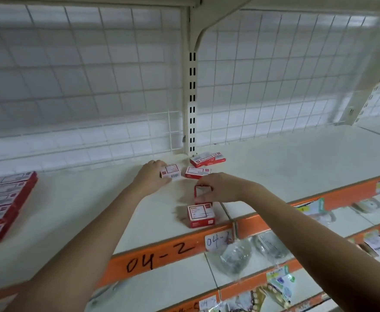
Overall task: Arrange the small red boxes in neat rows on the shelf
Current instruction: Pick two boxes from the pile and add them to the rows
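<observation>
Small red and white boxes lie on a white shelf (274,167). My left hand (149,175) grips one box (171,171) at its left end. My right hand (218,188) holds another box (201,192) from above, just behind a box (200,215) that sits near the shelf's front edge. One loose box (196,172) lies flat between my hands. Two more boxes (207,159) rest at the back by the slotted upright post.
A neat block of several red boxes (2,203) fills the shelf's far left. A wire grid (83,86) backs the shelf. The orange front strip (162,253) reads "04-2". Lower shelves hold bagged goods (236,255).
</observation>
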A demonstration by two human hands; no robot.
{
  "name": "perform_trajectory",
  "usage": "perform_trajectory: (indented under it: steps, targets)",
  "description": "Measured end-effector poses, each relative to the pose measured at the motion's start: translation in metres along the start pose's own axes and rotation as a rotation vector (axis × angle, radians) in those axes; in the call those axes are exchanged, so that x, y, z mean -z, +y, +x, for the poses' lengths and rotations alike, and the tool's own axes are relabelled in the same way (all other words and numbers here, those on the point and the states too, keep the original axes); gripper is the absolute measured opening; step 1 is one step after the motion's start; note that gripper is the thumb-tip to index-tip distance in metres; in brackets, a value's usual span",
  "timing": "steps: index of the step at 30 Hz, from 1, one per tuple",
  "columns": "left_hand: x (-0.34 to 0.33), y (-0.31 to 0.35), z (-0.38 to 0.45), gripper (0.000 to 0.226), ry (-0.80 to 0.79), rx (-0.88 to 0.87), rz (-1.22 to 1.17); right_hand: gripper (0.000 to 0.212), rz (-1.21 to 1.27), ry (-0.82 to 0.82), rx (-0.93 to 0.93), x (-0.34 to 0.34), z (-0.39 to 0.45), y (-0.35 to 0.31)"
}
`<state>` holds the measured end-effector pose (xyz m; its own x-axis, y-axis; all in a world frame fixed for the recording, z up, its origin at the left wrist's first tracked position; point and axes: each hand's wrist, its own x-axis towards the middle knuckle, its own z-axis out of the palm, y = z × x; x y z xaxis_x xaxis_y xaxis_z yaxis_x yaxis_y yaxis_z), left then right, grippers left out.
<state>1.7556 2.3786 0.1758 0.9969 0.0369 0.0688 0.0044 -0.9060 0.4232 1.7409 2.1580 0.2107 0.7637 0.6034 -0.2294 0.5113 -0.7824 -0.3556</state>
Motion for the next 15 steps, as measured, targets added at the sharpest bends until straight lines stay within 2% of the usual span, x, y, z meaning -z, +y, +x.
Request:
perform_trajectory:
  steps: [3,7,11,15]
  targets:
    - [-0.003,0.0,-0.015,0.045,0.066,0.013,-0.076,0.045,-0.031,-0.008,0.009,-0.002,0.006,-0.005]
    - [-0.002,0.0,-0.04,0.043,0.108,0.024,-0.205,0.039,-0.02,0.065,0.046,-0.002,0.006,-0.008]
    - [0.005,0.008,-0.066,0.04,0.189,0.015,-0.348,0.056,0.29,0.155,0.084,-0.003,-0.007,-0.003]
    - [0.011,0.023,-0.096,0.039,0.276,-0.005,-0.507,0.043,0.704,0.222,0.121,-0.008,-0.021,0.004]
